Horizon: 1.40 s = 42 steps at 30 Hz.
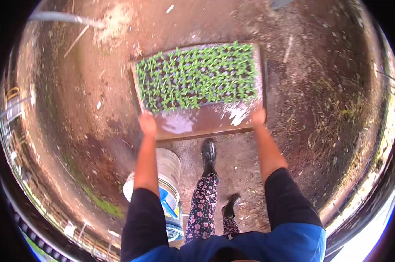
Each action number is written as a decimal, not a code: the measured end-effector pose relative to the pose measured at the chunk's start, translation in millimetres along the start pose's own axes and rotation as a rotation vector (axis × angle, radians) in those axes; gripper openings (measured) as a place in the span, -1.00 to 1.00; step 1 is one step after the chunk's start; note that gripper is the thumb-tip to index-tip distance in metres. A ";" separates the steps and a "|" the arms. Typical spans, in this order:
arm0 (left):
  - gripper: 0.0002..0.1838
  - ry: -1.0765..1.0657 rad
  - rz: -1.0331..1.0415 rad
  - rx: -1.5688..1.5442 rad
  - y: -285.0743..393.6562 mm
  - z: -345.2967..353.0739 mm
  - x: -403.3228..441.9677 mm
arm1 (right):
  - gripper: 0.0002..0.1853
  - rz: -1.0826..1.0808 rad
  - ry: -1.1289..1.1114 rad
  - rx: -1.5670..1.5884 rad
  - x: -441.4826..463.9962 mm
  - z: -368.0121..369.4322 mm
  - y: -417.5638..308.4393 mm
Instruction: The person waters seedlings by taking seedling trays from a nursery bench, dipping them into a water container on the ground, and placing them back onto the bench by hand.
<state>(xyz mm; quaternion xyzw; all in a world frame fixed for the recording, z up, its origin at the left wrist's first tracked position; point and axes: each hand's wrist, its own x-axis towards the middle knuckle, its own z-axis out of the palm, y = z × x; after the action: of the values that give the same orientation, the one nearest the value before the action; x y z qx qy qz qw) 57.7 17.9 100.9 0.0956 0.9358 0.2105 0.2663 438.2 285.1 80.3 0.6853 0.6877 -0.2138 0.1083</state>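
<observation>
A seedling tray (197,78) full of small green plants sits in a shallow brown rectangular basin (201,136) on the ground. Wet brown water (197,120) shows along the basin's near side and reflects the light. My left hand (147,123) is at the basin's left side, close to the tray's near left corner. Over on the right side, my right hand (258,117) is by the basin's edge, just below the tray's near right corner. Both hands are blurred and their fingers are hard to make out, so I cannot tell whether they grip anything.
A whitish bucket (169,163) stands by my left forearm, with a blue-handled item (167,203) beside it. My dark boots (209,150) are on damp bare soil. A grey pole (66,17) lies at the upper left.
</observation>
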 end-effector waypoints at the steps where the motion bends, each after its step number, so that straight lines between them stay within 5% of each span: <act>1: -0.84 -0.012 0.325 0.050 -33.2 22.0 -15.5 | -0.58 -0.059 -0.130 0.103 -24.4 30.1 29.2; 2: -0.86 0.028 0.423 -0.335 -36.4 43.8 -51.5 | -0.63 -0.101 -0.181 0.146 -67.1 28.3 30.4; 5: -0.93 -0.189 0.409 -0.034 48.0 28.7 -188.5 | -0.72 -0.277 -0.322 0.220 -201.9 6.3 31.3; 8: -0.87 -0.570 0.305 -0.248 136.5 -5.9 -314.8 | -0.73 -0.230 -0.698 0.395 -286.2 -92.2 13.5; 10: -0.78 -0.561 0.593 -0.329 188.6 -29.4 -389.2 | -0.68 -0.315 -0.685 0.239 -323.4 -150.3 16.4; 13: -0.75 -0.671 0.834 -0.340 234.2 -50.3 -448.7 | -0.61 -0.438 -0.515 0.443 -357.9 -239.4 34.3; 17: -0.75 -0.778 1.246 -0.291 334.3 -113.4 -594.9 | -0.59 -0.302 -0.606 0.632 -427.7 -405.9 126.4; 18: -0.76 -0.806 1.310 -0.291 352.2 -123.0 -634.9 | -0.56 -0.399 -0.408 0.750 -435.4 -382.6 170.8; 21: -0.75 -0.928 1.380 -0.365 379.6 -145.0 -766.0 | -0.52 -0.391 -0.085 0.859 -535.1 -466.8 269.9; 25: -0.74 -1.171 1.536 -0.434 367.9 -132.7 -950.7 | -0.55 -0.193 0.221 1.107 -699.6 -533.8 408.1; 31: -0.68 -1.911 1.093 -0.286 337.9 -86.9 -1151.5 | -0.60 0.301 0.780 1.091 -852.8 -555.9 586.1; 37: -0.68 -1.798 1.071 -0.024 364.7 23.5 -1251.0 | -0.65 0.625 0.987 1.241 -870.7 -572.2 728.5; 42: -0.33 -1.816 0.941 0.049 392.3 109.1 -1301.6 | -0.68 0.873 1.211 1.160 -823.1 -564.7 851.9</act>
<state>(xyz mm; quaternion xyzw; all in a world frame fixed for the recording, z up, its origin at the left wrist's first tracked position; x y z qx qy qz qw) 1235.8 26.8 787.7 0.5821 0.2524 0.1226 0.7632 1392.7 -228.9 819.9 0.8236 0.0963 -0.0707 -0.5545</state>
